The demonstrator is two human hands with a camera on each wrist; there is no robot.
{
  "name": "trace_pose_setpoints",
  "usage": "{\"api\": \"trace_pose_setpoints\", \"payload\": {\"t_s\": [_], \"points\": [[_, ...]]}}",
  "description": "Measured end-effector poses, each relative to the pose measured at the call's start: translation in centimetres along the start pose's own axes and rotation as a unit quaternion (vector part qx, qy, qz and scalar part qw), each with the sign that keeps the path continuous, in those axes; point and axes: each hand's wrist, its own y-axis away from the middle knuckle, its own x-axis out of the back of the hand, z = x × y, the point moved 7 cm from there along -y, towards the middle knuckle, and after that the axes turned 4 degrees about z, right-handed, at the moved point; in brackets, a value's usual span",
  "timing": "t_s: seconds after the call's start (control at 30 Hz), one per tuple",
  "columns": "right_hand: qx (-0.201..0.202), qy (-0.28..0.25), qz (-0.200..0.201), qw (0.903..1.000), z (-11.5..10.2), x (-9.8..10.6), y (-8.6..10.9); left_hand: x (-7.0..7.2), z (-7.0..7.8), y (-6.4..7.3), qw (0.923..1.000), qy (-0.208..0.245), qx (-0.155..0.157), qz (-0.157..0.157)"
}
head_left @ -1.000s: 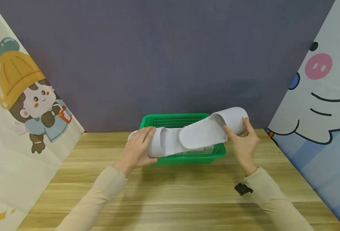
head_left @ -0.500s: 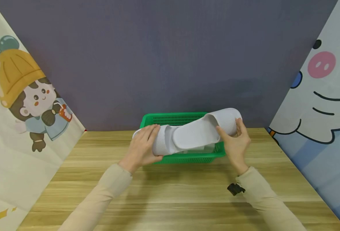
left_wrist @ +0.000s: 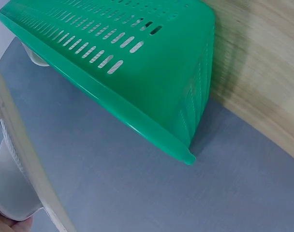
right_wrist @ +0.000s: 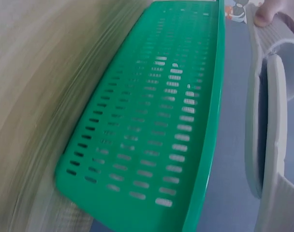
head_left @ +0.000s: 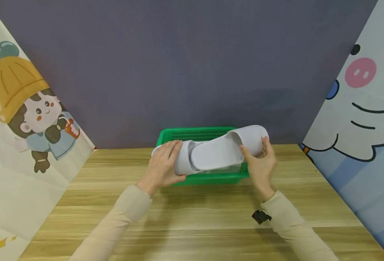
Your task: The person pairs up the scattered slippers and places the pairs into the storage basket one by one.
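Note:
Two white slippers with ribbed straps are held end to end above a green basket (head_left: pixel 214 180). My left hand (head_left: pixel 162 161) grips the left slipper (head_left: pixel 182 159) across its strap, fingers on top and thumb at the near edge. My right hand (head_left: pixel 261 163) holds the right slipper (head_left: pixel 218 152) at its strap and toe, the thumb on the near side. The right slipper's heel overlaps the left slipper's sole and reaches its strap opening. In the right wrist view the two soles (right_wrist: pixel 278 111) lie one over the other with a narrow gap between them.
The slotted basket stands on a wood-grain table (head_left: pixel 192 224) against a dark grey wall (head_left: pixel 192 65). Pale items (head_left: pixel 231 169) inside it are mostly hidden by the slippers. Cartoon-printed panels (head_left: pixel 364 119) flank both sides. A black object (head_left: pixel 261 216) hangs at the right cuff.
My right hand has moved left, sliding the right slipper's heel further over the left slipper up to its strap. My left hand has shifted slightly right with its slipper.

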Motion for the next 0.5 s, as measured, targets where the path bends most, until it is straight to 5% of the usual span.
{"api": "trace_pose_setpoints", "payload": {"t_s": [0.5], "points": [[0.018, 0.011, -0.021, 0.9996, -0.6, -1.4, 1.6, 0.1, 0.4, -0.1, 0.9996, -0.008, -0.024, 0.007]]}}
